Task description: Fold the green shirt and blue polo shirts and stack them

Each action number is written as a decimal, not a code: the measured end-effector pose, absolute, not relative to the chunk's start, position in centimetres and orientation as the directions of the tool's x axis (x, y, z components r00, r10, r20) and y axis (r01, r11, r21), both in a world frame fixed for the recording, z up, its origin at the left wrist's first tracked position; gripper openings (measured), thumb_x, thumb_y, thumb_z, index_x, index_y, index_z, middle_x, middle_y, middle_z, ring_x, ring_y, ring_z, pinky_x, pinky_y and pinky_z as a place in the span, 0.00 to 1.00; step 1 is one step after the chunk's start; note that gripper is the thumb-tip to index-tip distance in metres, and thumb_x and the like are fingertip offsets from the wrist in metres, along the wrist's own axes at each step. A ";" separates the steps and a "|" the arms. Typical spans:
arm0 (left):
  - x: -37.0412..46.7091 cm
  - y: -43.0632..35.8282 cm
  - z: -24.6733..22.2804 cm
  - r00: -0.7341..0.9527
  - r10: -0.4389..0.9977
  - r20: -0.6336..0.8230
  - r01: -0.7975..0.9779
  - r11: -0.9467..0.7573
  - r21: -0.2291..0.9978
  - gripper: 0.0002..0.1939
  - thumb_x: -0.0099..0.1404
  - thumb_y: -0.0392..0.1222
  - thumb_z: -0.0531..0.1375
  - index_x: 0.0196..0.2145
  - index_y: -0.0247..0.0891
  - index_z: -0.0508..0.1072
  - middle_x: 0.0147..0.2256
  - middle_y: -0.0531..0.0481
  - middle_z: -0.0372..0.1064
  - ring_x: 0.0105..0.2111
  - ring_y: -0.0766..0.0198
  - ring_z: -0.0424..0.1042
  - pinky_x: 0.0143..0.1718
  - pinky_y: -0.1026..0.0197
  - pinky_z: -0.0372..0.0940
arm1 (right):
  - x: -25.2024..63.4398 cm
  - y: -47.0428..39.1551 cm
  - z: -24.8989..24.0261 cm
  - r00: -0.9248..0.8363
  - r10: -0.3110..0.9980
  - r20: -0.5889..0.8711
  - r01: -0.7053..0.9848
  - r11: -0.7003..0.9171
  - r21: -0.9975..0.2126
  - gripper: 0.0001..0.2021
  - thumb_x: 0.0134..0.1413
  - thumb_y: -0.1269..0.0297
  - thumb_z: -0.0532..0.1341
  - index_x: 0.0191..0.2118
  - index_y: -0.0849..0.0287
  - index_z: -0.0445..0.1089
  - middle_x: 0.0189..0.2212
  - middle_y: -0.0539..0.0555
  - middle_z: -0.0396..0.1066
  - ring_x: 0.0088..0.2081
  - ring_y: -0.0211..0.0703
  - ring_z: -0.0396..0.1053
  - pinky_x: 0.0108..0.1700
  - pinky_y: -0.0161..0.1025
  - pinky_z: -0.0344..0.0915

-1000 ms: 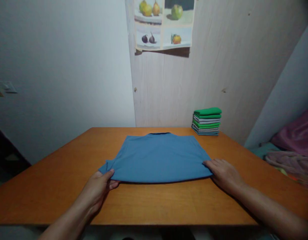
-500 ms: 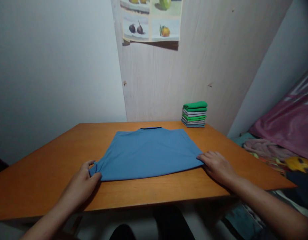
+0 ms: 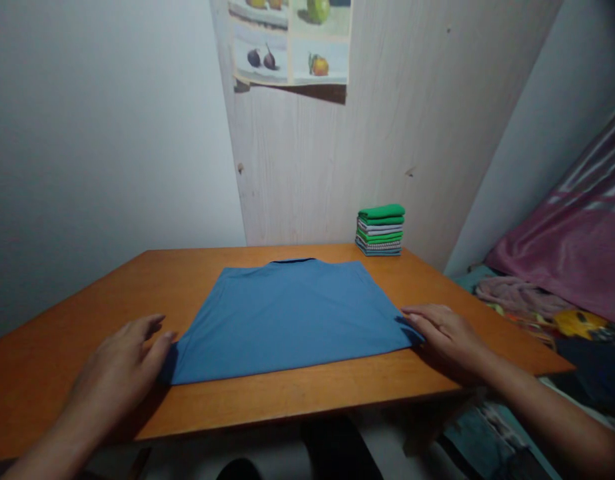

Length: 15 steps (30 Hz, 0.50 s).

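A blue shirt (image 3: 287,320) with a dark line at its collar lies flat on the wooden table, folded into a shape that widens toward me. Just off its near left corner, my left hand (image 3: 120,363) hovers with thumb and fingers apart, holding nothing. At the near right corner is my right hand (image 3: 444,337), its fingers stretched out over the cloth's edge. A small shadow falls on the fabric under those fingertips. Part of that corner is hidden beneath the hand.
A neat stack of folded green, grey and checked cloths (image 3: 380,231) stands at the table's back right. The table's front edge (image 3: 267,421) runs close to me. Beyond its right side lie a pink cloth (image 3: 552,253) and heaped fabrics. A fruit poster (image 3: 292,53) hangs on the wall.
My left hand has let go of the shirt's left corner and moved left, its fingers opening. The shirt's near edge lies wider and closer to me. My right hand's fingers have loosened at the right corner.
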State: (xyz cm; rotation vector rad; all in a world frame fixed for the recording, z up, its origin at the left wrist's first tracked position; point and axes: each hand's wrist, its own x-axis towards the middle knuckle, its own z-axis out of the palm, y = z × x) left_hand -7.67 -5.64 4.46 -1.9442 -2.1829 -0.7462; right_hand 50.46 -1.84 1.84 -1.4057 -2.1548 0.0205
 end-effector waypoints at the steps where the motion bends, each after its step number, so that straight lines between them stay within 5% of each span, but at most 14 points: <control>1: -6.6 -5.3 4.6 -0.106 0.900 0.423 0.967 -0.006 0.256 0.25 0.70 0.53 0.48 0.54 0.33 0.70 0.54 0.37 0.72 0.54 0.46 0.71 0.56 0.44 0.65 | 50.0 -1.2 2.1 -0.235 0.857 0.458 0.829 0.423 -0.367 0.20 0.67 0.54 0.51 0.48 0.55 0.77 0.47 0.58 0.78 0.49 0.54 0.74 0.53 0.51 0.68; 4: -3.4 -3.8 4.0 0.097 0.908 0.407 0.945 -0.212 0.248 0.25 0.73 0.52 0.46 0.55 0.35 0.71 0.57 0.40 0.70 0.57 0.52 0.69 0.60 0.47 0.63 | 47.6 0.8 2.5 -0.174 0.874 0.453 0.787 0.400 -0.470 0.24 0.68 0.49 0.49 0.50 0.56 0.77 0.50 0.59 0.77 0.52 0.55 0.73 0.57 0.53 0.67; 7: -1.9 -2.6 2.1 0.230 0.905 0.358 0.926 -0.317 0.204 0.26 0.74 0.50 0.44 0.59 0.36 0.70 0.62 0.41 0.65 0.62 0.54 0.64 0.64 0.47 0.58 | 45.1 2.2 1.6 -0.224 0.885 0.409 0.808 0.403 -0.429 0.27 0.67 0.46 0.48 0.58 0.57 0.72 0.58 0.60 0.71 0.60 0.57 0.67 0.63 0.56 0.61; 15: -3.5 -4.1 -0.9 0.195 0.977 0.086 0.974 -0.203 0.097 0.33 0.73 0.59 0.44 0.68 0.39 0.57 0.69 0.44 0.47 0.69 0.51 0.47 0.68 0.41 0.47 | 45.3 2.1 -3.5 -0.291 0.952 0.098 0.936 0.305 -0.177 0.38 0.65 0.36 0.44 0.71 0.56 0.52 0.71 0.57 0.45 0.71 0.56 0.42 0.69 0.62 0.43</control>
